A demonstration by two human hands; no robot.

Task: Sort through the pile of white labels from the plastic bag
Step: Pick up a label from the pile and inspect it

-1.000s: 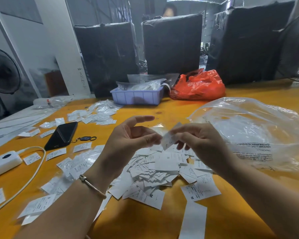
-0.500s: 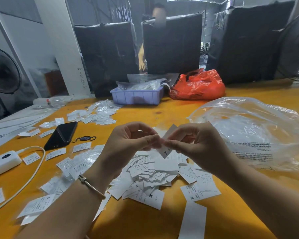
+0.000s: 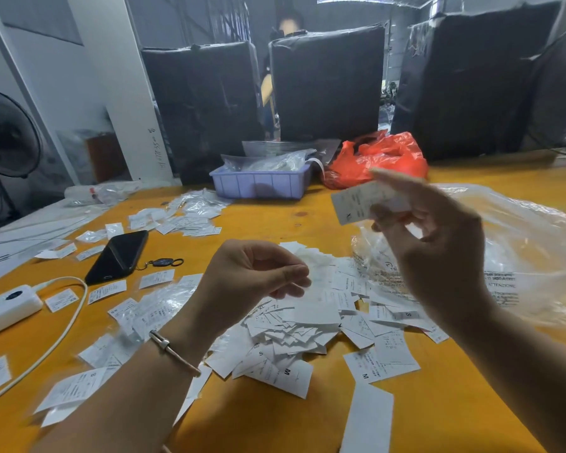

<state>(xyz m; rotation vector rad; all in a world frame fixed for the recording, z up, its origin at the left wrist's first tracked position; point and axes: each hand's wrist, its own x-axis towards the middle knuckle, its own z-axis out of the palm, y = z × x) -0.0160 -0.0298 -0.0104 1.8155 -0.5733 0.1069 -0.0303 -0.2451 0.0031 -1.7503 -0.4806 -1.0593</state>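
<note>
Right hand (image 3: 438, 256) raised, pinching one white label (image 3: 356, 202), left hand (image 3: 252, 276) loosely curled, holding nothing, above label pile (image 3: 301, 325) on orange desk (image 3: 275, 420).

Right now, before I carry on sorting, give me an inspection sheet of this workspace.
Surface: orange table, bare patches between papers.
Job's things: pile of white labels at centre; clear plastic bag lying on the right.
Clutter: black phone with keyring; lilac tray; red bag; loose labels scattered left.
Hands: right hand raised, pinching a single label; left hand loosely curled over the pile, holding nothing visible.
Cables: white cable from white power bank.
Surroundings: black wrapped bales, fans, a person behind.
</note>
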